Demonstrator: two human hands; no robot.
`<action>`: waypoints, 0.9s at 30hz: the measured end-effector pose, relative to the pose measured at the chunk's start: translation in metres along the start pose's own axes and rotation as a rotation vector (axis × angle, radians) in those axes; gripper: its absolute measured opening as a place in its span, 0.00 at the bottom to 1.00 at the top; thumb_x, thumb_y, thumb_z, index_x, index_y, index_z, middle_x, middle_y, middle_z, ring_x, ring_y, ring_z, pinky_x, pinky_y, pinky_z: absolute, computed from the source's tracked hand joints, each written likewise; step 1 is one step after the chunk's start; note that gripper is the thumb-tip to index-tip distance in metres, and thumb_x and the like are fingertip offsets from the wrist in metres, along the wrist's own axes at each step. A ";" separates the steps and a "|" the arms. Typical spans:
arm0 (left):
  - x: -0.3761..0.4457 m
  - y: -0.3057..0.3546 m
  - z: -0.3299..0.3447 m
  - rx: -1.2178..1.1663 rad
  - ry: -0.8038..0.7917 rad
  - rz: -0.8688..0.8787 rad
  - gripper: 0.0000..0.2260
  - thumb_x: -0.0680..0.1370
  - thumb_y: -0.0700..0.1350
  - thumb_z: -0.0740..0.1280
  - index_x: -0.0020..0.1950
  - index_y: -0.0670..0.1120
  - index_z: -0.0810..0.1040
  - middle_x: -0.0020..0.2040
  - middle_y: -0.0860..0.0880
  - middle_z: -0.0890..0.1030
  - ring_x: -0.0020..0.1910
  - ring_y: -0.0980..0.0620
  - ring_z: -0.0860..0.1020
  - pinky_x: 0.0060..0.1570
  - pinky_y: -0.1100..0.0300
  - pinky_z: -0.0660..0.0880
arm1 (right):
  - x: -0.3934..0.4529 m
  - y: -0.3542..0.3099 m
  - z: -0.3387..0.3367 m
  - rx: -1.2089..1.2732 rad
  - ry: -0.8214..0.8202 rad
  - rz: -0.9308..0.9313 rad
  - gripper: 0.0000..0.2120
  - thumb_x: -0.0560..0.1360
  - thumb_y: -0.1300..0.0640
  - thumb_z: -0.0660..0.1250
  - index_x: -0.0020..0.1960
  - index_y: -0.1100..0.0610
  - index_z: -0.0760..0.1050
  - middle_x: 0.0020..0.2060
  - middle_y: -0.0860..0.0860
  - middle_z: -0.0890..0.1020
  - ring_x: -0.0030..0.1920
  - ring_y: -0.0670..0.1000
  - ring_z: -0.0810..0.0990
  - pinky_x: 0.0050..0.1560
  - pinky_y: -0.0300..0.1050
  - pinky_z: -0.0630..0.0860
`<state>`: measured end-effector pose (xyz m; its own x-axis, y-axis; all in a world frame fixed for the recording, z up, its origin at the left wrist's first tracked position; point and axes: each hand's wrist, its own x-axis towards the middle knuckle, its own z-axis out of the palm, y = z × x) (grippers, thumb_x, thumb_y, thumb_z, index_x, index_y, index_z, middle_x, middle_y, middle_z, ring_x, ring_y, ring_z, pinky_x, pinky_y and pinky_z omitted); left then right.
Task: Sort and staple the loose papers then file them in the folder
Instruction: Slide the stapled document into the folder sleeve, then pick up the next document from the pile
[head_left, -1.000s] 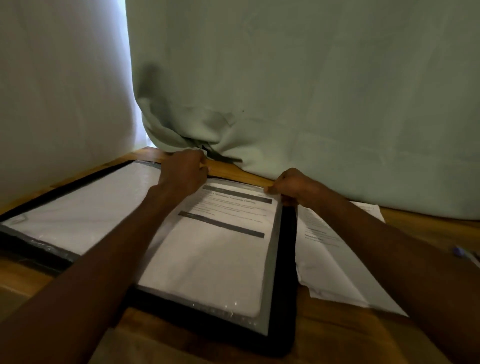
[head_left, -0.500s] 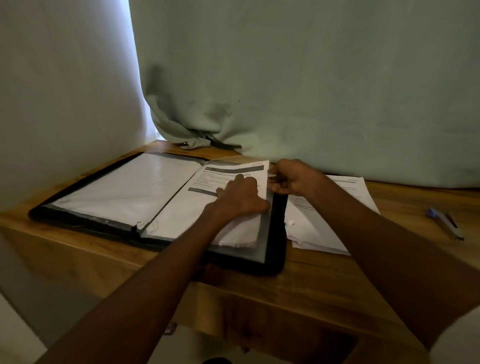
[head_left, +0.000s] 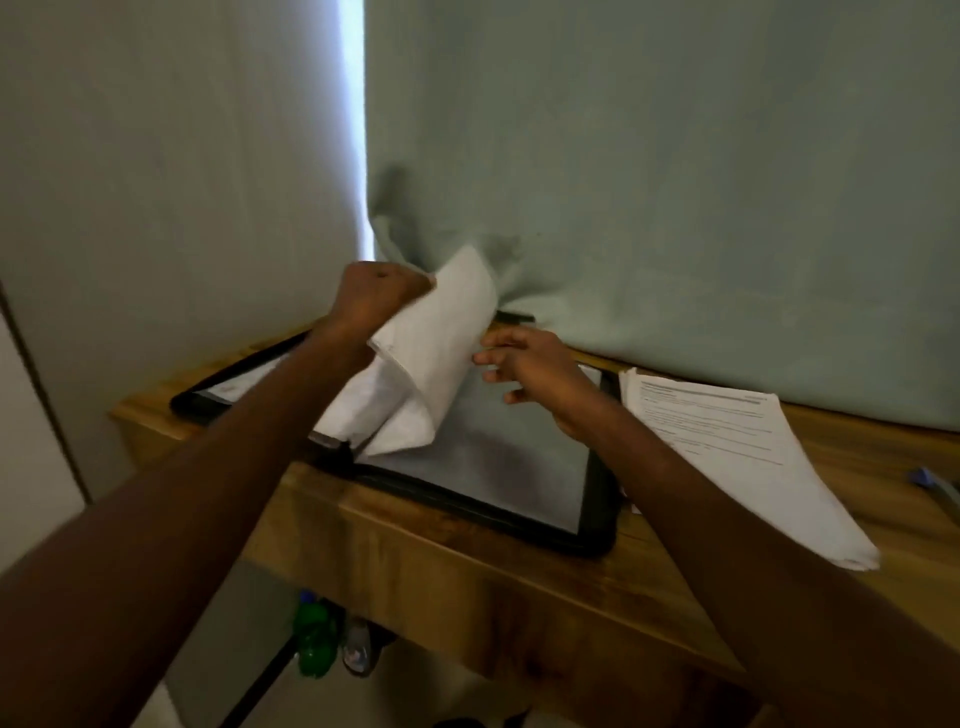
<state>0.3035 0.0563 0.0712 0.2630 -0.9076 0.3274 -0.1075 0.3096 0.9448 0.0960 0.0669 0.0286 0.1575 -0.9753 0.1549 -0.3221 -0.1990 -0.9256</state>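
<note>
Head view: a black folder (head_left: 597, 525) lies open on the wooden bench (head_left: 467, 587). The left hand (head_left: 379, 296), raised above the folder's spine, grips the top edge of a filled sleeve page (head_left: 431, 358), which stands curled and lifted off the folder's right half. The right hand (head_left: 530, 369) hovers over that right half with fingers spread, holding nothing. A stack of loose papers (head_left: 727, 431) rests on the bench just right of the folder. A pale curtain (head_left: 649, 182) hangs behind the folder.
</note>
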 end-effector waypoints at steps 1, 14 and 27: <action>0.011 -0.007 -0.022 -0.069 0.018 -0.072 0.11 0.73 0.42 0.78 0.51 0.37 0.85 0.39 0.44 0.83 0.33 0.55 0.80 0.37 0.64 0.76 | 0.004 0.002 0.014 -0.058 -0.017 -0.055 0.13 0.79 0.62 0.65 0.62 0.53 0.80 0.56 0.47 0.85 0.55 0.50 0.83 0.48 0.42 0.78; 0.031 -0.110 -0.211 -0.606 0.033 -0.477 0.13 0.81 0.36 0.66 0.65 0.41 0.74 0.63 0.36 0.81 0.57 0.40 0.84 0.50 0.51 0.84 | 0.040 0.030 0.145 -0.863 -0.231 -0.218 0.31 0.83 0.33 0.48 0.82 0.45 0.55 0.82 0.44 0.53 0.81 0.50 0.50 0.78 0.62 0.48; 0.005 -0.090 -0.108 0.947 -0.173 0.517 0.18 0.78 0.51 0.72 0.68 0.52 0.78 0.69 0.48 0.78 0.68 0.44 0.74 0.66 0.51 0.69 | 0.039 0.020 0.108 -0.767 -0.096 -0.230 0.29 0.81 0.34 0.55 0.79 0.44 0.60 0.80 0.46 0.61 0.79 0.50 0.59 0.77 0.63 0.52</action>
<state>0.4181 0.0546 -0.0109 -0.1568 -0.7809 0.6047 -0.8800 0.3884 0.2734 0.1964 0.0356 -0.0208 0.3659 -0.8965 0.2498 -0.8178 -0.4379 -0.3734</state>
